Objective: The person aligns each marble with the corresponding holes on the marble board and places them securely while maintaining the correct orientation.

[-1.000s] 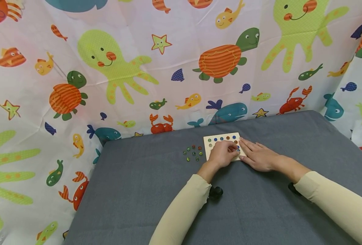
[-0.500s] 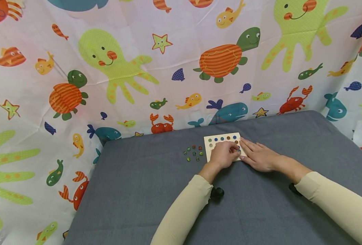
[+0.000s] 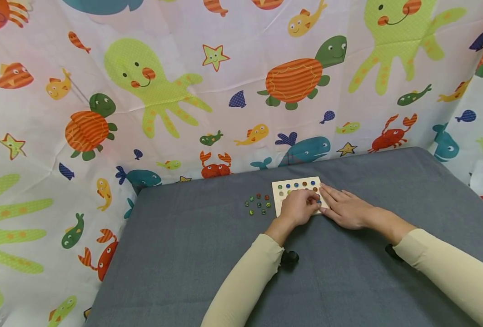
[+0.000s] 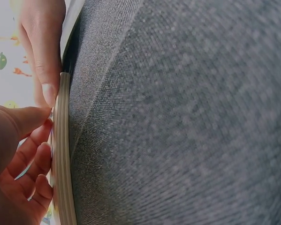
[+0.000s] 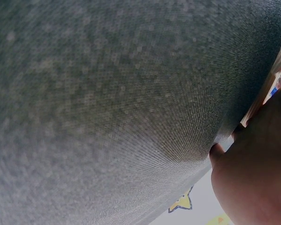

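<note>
A thin pale wooden board (image 3: pixel 276 201) with rows of small round glass marbles lies on the grey cloth. Over the board's near half my left hand (image 3: pixel 296 205) is bent, its thumb and index finger pinching a blue marble (image 3: pixel 319 201) close to the surface. The board's right edge is touched by my right hand (image 3: pixel 345 210), which lies flat with straight fingers. Seen edge-on in the left wrist view, the board (image 4: pixel 63 150) has the left thumb and fingertips at its top face. Part of the rows is hidden under the left hand.
Several loose green, yellow and red marbles (image 3: pixel 259 205) lie on the cloth left of the board. The grey table (image 3: pixel 192 254) ends at a white curtain (image 3: pixel 241 36) printed with sea animals, behind and at both sides. A dark wrist device (image 3: pixel 289 259) sits under the left cuff.
Very little differs. The left fingertips have shifted slightly around the blue marble; the right hand and the loose marbles have kept their places.
</note>
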`<state>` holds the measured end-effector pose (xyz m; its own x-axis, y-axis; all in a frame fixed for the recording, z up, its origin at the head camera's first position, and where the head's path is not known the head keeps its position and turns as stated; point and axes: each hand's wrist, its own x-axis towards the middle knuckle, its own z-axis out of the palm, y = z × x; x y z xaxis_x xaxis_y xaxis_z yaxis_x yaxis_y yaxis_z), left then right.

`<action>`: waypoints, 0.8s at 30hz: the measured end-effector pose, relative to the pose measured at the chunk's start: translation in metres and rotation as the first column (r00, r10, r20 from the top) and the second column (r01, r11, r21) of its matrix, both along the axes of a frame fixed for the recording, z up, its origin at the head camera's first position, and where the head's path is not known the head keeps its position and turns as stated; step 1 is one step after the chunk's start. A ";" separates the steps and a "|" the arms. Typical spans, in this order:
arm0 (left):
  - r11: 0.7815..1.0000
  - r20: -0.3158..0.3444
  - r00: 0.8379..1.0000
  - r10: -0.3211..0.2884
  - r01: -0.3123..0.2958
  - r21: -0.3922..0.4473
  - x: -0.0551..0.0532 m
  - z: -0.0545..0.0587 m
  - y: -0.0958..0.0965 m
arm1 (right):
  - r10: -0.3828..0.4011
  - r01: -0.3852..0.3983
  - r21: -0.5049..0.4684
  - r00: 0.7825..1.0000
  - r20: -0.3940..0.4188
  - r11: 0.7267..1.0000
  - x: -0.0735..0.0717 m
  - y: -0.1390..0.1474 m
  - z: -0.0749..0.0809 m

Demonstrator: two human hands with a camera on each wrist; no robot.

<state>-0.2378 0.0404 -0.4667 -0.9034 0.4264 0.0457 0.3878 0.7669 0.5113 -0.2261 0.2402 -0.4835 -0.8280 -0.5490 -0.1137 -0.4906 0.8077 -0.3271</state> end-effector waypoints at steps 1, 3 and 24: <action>1.000 0.001 1.000 -0.003 0.003 0.000 0.000 0.000 0.000 | 0.001 -0.001 0.000 1.000 -0.001 1.000 0.000 0.000 0.000; 1.000 0.001 1.000 -0.009 0.009 -0.002 0.000 0.001 -0.001 | 0.002 -0.002 0.000 1.000 -0.002 1.000 0.000 -0.001 0.001; 0.997 0.054 0.997 -0.060 0.057 0.044 0.002 0.010 -0.011 | 0.001 -0.001 0.002 1.000 0.010 1.000 -0.002 0.000 0.002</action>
<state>-0.2358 0.0297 -0.4566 -0.8786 0.4774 0.0152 0.4015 0.7209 0.5649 -0.2278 0.2404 -0.4811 -0.8266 -0.5493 -0.1228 -0.4878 0.8080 -0.3305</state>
